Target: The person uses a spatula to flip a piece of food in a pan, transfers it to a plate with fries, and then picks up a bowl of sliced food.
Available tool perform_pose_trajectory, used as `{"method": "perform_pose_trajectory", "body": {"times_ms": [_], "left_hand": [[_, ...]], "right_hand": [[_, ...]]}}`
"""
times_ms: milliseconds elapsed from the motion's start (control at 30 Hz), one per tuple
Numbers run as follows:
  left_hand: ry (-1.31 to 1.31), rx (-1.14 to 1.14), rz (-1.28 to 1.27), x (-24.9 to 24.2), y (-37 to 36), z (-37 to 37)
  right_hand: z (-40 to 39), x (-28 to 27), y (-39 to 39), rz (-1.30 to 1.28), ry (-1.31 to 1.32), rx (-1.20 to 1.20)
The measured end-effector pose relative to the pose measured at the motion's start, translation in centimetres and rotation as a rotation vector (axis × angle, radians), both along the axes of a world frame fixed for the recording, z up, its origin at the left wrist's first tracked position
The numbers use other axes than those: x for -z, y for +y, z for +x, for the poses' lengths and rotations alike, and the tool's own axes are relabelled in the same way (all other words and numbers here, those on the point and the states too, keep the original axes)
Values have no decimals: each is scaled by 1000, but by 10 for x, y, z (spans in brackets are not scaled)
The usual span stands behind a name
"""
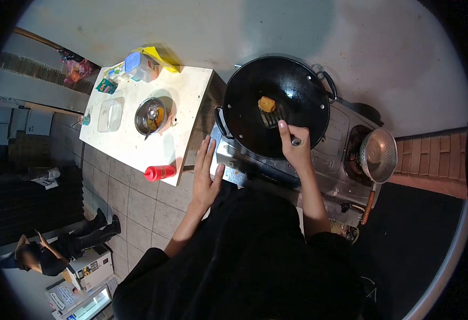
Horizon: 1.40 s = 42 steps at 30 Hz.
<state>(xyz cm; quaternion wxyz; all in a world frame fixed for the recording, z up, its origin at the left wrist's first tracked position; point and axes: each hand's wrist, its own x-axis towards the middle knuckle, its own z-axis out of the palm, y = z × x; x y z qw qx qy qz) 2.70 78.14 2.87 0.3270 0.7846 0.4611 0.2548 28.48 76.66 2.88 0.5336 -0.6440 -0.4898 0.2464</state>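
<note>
Right hand (pixel 298 148) grips spatula (pixel 272 119) beside food (pixel 266 104) in wok (pixel 301 80) (left hand (pixel 207 176) open near table (pixel 130 144)).

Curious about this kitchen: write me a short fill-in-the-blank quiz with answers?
The spatula is held in the person's ____ hand.
The wok is coloured ____.
The number of food pieces in the wok is ____.
The bottle near the table's edge is coloured ____.
Missing words: right; black; one; red.

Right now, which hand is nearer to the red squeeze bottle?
Left. The left hand is open just right of the red squeeze bottle; the right hand is farther right, holding the slotted spatula over the wok.
</note>
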Motion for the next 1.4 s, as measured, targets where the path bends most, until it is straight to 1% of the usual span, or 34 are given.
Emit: {"method": "perform_pose_trajectory", "body": {"times_ms": [233, 533, 933, 1400], "left_hand": [[11, -2, -13, -3, -2, 0], [16, 9, 5, 0, 0, 1], [32, 18, 1, -2, 1, 4], [29, 28, 12, -1, 2, 5]], "right_hand": [[0, 1, 1, 21, -2, 4], [1, -2, 1, -23, 17, 8], [4, 0, 3, 15, -1, 0], [5, -2, 4, -41, 25, 10]]}}
